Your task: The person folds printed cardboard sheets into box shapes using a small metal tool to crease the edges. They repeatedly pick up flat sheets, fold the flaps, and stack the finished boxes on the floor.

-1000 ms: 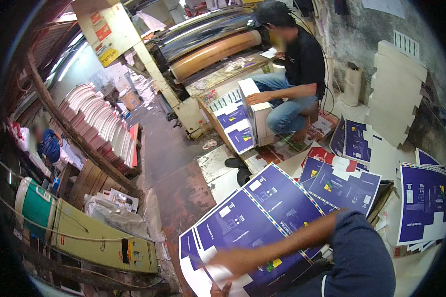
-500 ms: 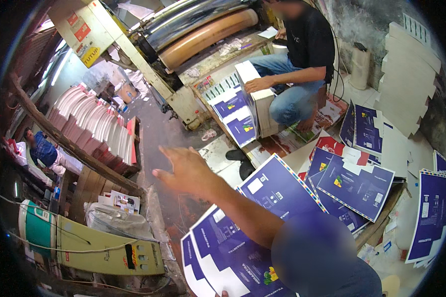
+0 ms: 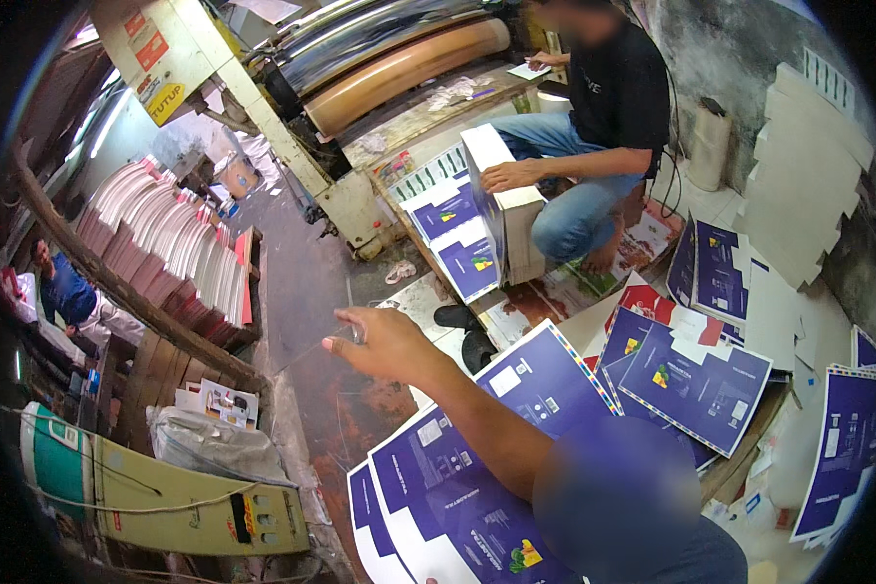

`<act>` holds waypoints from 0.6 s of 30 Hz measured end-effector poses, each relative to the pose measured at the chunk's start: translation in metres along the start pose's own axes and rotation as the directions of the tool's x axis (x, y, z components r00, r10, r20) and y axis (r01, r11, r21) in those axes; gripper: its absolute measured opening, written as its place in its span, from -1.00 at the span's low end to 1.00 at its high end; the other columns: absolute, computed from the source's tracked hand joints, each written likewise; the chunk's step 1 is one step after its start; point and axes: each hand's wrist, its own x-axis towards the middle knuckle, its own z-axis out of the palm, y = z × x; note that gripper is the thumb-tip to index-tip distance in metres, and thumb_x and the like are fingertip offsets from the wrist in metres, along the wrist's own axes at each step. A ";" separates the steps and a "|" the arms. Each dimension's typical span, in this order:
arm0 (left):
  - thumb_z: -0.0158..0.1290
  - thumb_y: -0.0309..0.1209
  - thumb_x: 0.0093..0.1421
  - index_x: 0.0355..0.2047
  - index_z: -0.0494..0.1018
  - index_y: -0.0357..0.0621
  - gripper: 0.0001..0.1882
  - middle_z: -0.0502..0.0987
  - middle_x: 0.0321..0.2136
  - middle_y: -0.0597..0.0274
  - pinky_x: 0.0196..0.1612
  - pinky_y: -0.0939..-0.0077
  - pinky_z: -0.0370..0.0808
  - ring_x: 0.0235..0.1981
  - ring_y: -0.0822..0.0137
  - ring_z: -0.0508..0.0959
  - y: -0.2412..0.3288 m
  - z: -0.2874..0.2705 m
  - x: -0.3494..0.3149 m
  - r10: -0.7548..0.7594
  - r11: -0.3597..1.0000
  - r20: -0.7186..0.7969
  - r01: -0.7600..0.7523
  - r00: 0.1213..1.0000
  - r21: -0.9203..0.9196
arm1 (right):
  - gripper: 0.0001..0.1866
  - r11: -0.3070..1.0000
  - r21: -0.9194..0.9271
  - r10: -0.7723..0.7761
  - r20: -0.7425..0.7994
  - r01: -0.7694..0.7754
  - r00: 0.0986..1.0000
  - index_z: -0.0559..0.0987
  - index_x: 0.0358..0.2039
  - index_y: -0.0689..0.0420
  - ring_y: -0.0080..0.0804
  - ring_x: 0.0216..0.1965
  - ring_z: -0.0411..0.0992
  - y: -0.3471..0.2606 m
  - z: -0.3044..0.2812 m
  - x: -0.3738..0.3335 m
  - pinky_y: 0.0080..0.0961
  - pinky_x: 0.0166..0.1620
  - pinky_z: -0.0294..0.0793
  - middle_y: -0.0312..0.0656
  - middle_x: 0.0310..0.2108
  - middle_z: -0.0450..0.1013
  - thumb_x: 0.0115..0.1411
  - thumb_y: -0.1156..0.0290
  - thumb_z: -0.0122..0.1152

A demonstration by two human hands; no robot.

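Purple sheets [image 3: 457, 492], right hand [image 3: 384, 346] past their edge, thumb and fingertips apart, left hand [image 3: 431, 581] barely showing, its grip impossible to tell

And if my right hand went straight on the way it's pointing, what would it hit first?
Likely the stack of pale sheets across the floor: your right hand points left toward its near edge. Depth is unclear, so a downward tilt could meet the floor first.

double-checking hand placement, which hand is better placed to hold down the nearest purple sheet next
Probably the left hand: one fingertip shows at the lower picture edge, beside or on the purple sheet, while the right hand reaches past it over the floor.
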 end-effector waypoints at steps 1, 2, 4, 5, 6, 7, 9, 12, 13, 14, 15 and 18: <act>0.07 -0.22 0.30 0.11 0.36 -0.41 -0.48 0.53 -0.08 -0.02 0.03 0.33 0.40 -0.07 0.22 0.48 0.000 -0.001 0.000 0.005 1.000 0.000 -0.005 1.000 -0.002 | -0.31 0.999 0.031 0.016 0.020 -0.017 1.000 0.46 0.14 0.23 -0.02 0.02 0.49 -0.005 -0.001 -0.001 -0.25 0.07 0.44 0.11 -0.02 0.51 0.17 -0.05 0.22; 0.07 -0.22 0.30 0.10 0.36 -0.41 -0.48 0.53 -0.08 -0.02 0.03 0.32 0.40 -0.07 0.22 0.48 -0.001 -0.003 0.000 0.007 1.000 0.002 -0.007 1.000 -0.005 | -0.31 0.998 0.061 -0.019 -0.031 0.021 0.999 0.46 0.15 0.21 -0.04 0.01 0.50 -0.004 0.002 0.000 -0.27 0.06 0.45 0.10 -0.02 0.51 0.17 -0.05 0.22; 0.07 -0.21 0.30 0.10 0.36 -0.41 -0.47 0.53 -0.09 -0.02 0.03 0.32 0.40 -0.08 0.22 0.47 -0.004 -0.005 0.000 0.019 1.000 0.006 -0.018 1.000 -0.012 | -0.32 0.989 0.111 -0.088 -0.129 0.102 0.988 0.46 0.15 0.19 -0.08 0.00 0.51 0.005 0.010 0.000 -0.32 0.03 0.46 0.09 -0.01 0.51 0.18 -0.06 0.22; 0.07 -0.20 0.31 0.10 0.37 -0.41 -0.47 0.53 -0.09 -0.02 0.03 0.32 0.40 -0.08 0.22 0.47 -0.004 -0.006 0.003 0.037 0.999 0.015 -0.036 0.999 -0.012 | -0.32 0.990 0.112 -0.074 -0.098 0.085 0.992 0.47 0.15 0.19 -0.09 0.00 0.51 0.008 0.013 -0.001 -0.33 0.03 0.46 0.09 0.00 0.51 0.17 -0.06 0.23; 0.07 -0.20 0.31 0.10 0.37 -0.42 -0.47 0.53 -0.09 -0.02 0.03 0.32 0.40 -0.08 0.22 0.47 -0.007 -0.006 0.005 0.057 0.998 0.022 -0.057 0.998 -0.018 | -0.31 0.991 0.117 -0.061 -0.058 0.068 0.996 0.47 0.14 0.19 -0.10 0.00 0.51 0.010 0.017 -0.005 -0.34 0.03 0.46 0.08 0.00 0.51 0.17 -0.07 0.23; 0.00 -0.10 0.35 0.06 0.40 -0.43 -0.44 0.55 -0.15 -0.04 -0.03 0.28 0.42 -0.13 0.20 0.48 -0.007 -0.005 0.013 0.123 0.992 0.033 -0.123 0.992 0.003 | -0.31 0.992 0.120 -0.048 -0.019 0.050 0.999 0.47 0.14 0.20 -0.10 0.01 0.51 0.014 0.022 -0.010 -0.35 0.03 0.46 0.08 0.01 0.51 0.17 -0.07 0.23; -0.02 -0.06 0.35 0.02 0.43 -0.44 -0.43 0.56 -0.19 -0.02 -0.06 0.27 0.42 -0.18 0.20 0.48 0.008 0.001 0.021 0.156 0.987 0.040 -0.157 0.987 0.036 | -0.33 0.994 0.111 -0.001 0.131 -0.013 0.991 0.48 0.12 0.24 -0.01 0.03 0.49 0.031 0.039 -0.029 -0.27 0.07 0.44 0.14 0.00 0.49 0.17 -0.03 0.22; 0.01 -0.19 0.33 0.03 0.39 -0.44 -0.51 0.56 -0.14 -0.02 -0.01 0.34 0.42 -0.11 0.22 0.51 0.012 0.000 0.034 0.224 0.968 0.079 -0.232 0.971 0.096 | -0.33 0.998 -0.053 0.035 0.356 -0.018 0.934 0.44 0.14 0.27 0.06 0.09 0.43 0.053 0.056 -0.063 -0.23 0.13 0.40 0.17 0.05 0.45 0.18 0.01 0.20; 0.03 -0.26 0.32 0.04 0.37 -0.43 -0.54 0.56 -0.11 -0.01 0.02 0.39 0.42 -0.07 0.22 0.53 0.011 -0.002 0.038 0.253 0.956 0.097 -0.264 0.963 0.130 | -0.32 0.992 -0.125 0.048 0.425 0.006 0.904 0.43 0.15 0.28 0.07 0.12 0.41 0.049 0.058 -0.070 -0.23 0.15 0.39 0.17 0.07 0.43 0.18 0.01 0.20; 0.01 -0.22 0.33 0.01 0.39 -0.44 -0.54 0.56 -0.13 -0.03 0.01 0.39 0.42 -0.08 0.23 0.53 0.006 -0.004 0.040 0.283 0.950 0.082 -0.291 0.956 0.111 | -0.30 0.988 -0.130 -0.010 0.474 0.081 0.881 0.40 0.17 0.28 0.08 0.13 0.39 0.046 0.061 -0.075 -0.22 0.17 0.37 0.18 0.10 0.40 0.18 0.02 0.21; -0.01 -0.18 0.35 -0.02 0.41 -0.45 -0.52 0.57 -0.14 -0.04 0.00 0.38 0.42 -0.09 0.23 0.53 0.000 -0.004 0.041 0.309 0.944 0.072 -0.315 0.948 0.095 | -0.28 0.980 -0.133 -0.060 0.520 0.150 0.852 0.36 0.20 0.29 0.10 0.15 0.37 0.038 0.062 -0.081 -0.21 0.19 0.35 0.20 0.13 0.37 0.18 0.03 0.21; -0.01 -0.16 0.36 -0.03 0.45 -0.41 -0.53 0.59 -0.17 -0.04 0.03 0.33 0.42 -0.09 0.18 0.55 -0.017 -0.003 0.048 0.387 0.916 0.042 -0.389 0.921 0.101 | -0.19 0.872 -0.126 -0.362 0.484 0.472 0.797 0.19 0.29 0.29 0.14 0.24 0.25 0.025 0.067 -0.084 -0.13 0.25 0.28 0.21 0.27 0.19 0.17 0.08 0.23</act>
